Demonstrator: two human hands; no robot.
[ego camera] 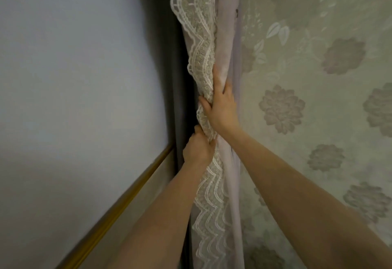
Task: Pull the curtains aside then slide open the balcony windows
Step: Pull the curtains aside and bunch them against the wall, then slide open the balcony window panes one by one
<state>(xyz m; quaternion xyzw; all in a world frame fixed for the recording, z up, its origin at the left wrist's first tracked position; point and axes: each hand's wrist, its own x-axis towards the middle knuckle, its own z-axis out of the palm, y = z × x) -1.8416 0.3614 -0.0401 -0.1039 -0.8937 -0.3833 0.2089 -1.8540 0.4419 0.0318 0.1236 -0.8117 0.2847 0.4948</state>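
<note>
Head view: left hand (pixel 198 149) and, above it, right hand (pixel 222 107) both clench the scalloped lace edge (pixel 201 56) of the gathered curtain (pixel 230 46); plain wall (pixel 74 67) left, floral curtain (pixel 318 77) right.

— What is the lace curtain (pixel 201 41) made of?
— Thin cream cloth, open netting with raised stitched rosettes and a scalloped, zigzag embroidered border; it looks rough and matt.
— And the layer next to it?
— The plain curtain (pixel 228 41) is smooth pale mauve cloth, soft and without sheen.
— The big panel on the right?
— The floral curtain (pixel 318 77) is heavier woven cloth, grey-green with flowers and leaves worked into the weave, faintly lustrous on the leaves.
— The wall (pixel 74 67)?
— Smooth matt paint. Its trim strip (pixel 118 211) looks like glossy yellow-brown wood.
</note>
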